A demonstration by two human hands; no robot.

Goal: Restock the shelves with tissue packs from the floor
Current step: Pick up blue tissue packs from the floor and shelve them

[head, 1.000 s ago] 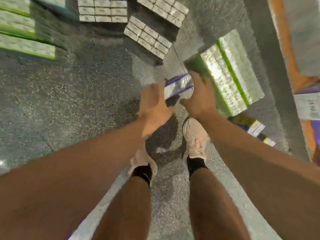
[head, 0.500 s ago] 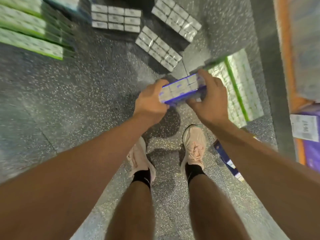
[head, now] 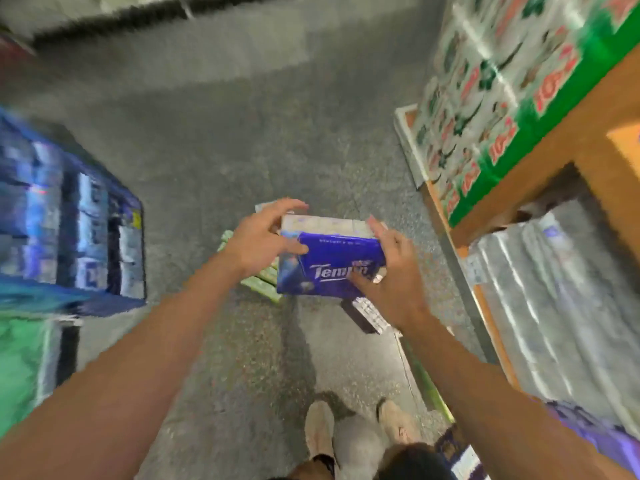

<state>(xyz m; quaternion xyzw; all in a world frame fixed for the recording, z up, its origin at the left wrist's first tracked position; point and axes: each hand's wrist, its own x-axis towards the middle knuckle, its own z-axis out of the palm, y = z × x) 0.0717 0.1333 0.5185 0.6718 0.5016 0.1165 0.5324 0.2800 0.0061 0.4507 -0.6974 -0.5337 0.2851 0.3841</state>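
Holding one blue tissue pack (head: 330, 263) between them above the floor (head: 221, 161), two hands work together: the left hand (head: 265, 237) curls round its left end, the right hand (head: 388, 271) clamps its right end, thumb across the front. Below the pack, green packs (head: 258, 284) and one dark pack (head: 369, 315) lie on the floor; blur prevents counting the green ones. At right, a wooden shelf (head: 568, 140) carries green-wrapped packs (head: 485, 91) above and silvery packs (head: 561, 289) beneath. At left stands a blurred blue stack (head: 69, 223). Two shoes (head: 320, 431) show near.
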